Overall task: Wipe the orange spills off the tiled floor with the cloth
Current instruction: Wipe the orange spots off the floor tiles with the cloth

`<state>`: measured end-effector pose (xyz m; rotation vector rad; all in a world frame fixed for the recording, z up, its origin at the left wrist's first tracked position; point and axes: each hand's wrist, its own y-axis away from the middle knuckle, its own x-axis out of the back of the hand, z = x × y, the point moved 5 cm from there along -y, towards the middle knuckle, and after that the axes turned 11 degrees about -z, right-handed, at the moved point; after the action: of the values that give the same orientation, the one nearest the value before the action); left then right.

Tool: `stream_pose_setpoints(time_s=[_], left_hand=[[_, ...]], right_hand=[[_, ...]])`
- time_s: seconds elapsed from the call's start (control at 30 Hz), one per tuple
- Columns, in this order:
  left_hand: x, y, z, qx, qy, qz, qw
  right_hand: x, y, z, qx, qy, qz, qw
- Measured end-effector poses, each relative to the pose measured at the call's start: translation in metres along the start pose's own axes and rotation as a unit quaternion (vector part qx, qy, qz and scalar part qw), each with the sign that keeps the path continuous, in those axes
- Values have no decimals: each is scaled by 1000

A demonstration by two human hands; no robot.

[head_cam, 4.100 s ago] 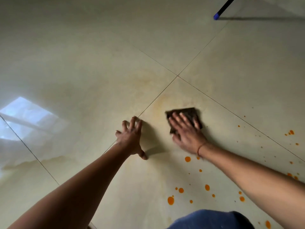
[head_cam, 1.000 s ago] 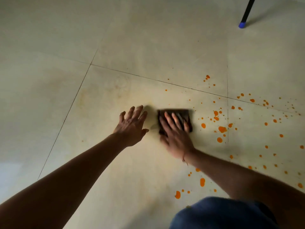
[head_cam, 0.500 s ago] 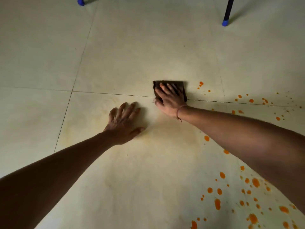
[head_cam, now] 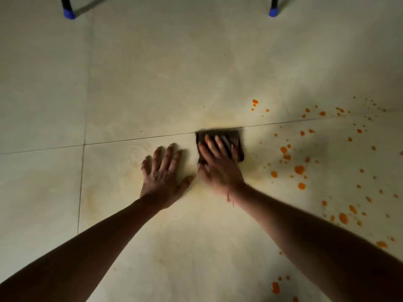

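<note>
Left hand: the left hand (head_cam: 162,177) lies palm down on the tiled floor (head_cam: 152,83), its fingers straight and spread, thumb stretched out toward the right hand; it holds nothing.
Right hand: the right hand (head_cam: 218,168) lies flat on the cloth (head_cam: 238,141), its fingers (head_cam: 209,144) straight and a little apart, pressing down rather than curling round it. The outline is blurred.
Hands together: side by side and close, with the left thumb tip just short of the heel of the right hand.
Cloth: dark and folded to a rough rectangle, it lies on the floor under the right fingers. Its far and right edges show past the fingertips, and its far edge lies along the grout line (head_cam: 139,139) that runs across beyond both hands.
Orange spills: the orange spills (head_cam: 299,169) lie scattered as drops and blots to the right of the right hand, well apart from the cloth. More lie along the outer side of the right forearm, and a few sit nearer the person than that arm.
Floor film: a faint yellowish smear (head_cam: 196,189) tints the tile around and between the hands.
Second joint: another grout line (head_cam: 81,182) runs away from the person, left of the left hand.
Far beyond the hands: two dark furniture legs with blue caps, one (head_cam: 69,14) off to the left and one (head_cam: 273,12) off to the right.
</note>
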<state>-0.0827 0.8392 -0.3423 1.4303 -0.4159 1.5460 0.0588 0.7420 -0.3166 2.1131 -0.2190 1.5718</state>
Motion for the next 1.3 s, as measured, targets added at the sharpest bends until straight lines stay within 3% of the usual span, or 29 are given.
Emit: stream_pose_setpoints(time_s=[0.13, 0.23, 0.33, 0.47, 0.6, 0.7, 0.83, 0.97, 1.03, 1.13, 1.2, 1.23, 1.3], left_hand=[[7, 2, 5, 0, 16, -7, 1000], [8, -3, 25, -11, 18, 8, 1000], [0, -14, 77, -82, -6, -3, 997], [-13, -3, 138, -169, -1, -16, 985], [-40, 17, 183, -254, -10, -9, 967], [-48, 24, 200, -290, -6, 10, 957], [-48, 26, 200, -275, -29, 11, 961], [-51, 27, 204, -268, -50, 18, 962], [-52, 27, 205, -272, -56, 20, 960], [-50, 28, 206, -268, -60, 13, 962], [-48, 29, 208, -261, -60, 10, 963], [-49, 30, 208, -259, -58, 12, 964], [-51, 29, 209, -260, -44, 22, 964]], right_hand=[[-33, 119, 27, 29, -6, 0, 1000], [-13, 93, 71, -108, -24, 12, 994], [-21, 117, 68, -169, -60, 33, 983], [-56, 230, 43, -132, -74, 14, 988], [-37, 206, 103, -263, -81, 10, 961], [-53, 231, 82, -278, -116, 33, 953], [-91, 307, 33, -218, -126, 1, 968], [-62, 265, 108, -335, -131, 13, 933], [-69, 263, 93, -351, -140, 31, 926], [-102, 309, 8, -264, -144, 10, 954], [-105, 329, 22, -238, -132, 5, 962], [-100, 328, 49, -267, -129, 28, 955], [-77, 322, 116, -396, -173, 56, 900]])
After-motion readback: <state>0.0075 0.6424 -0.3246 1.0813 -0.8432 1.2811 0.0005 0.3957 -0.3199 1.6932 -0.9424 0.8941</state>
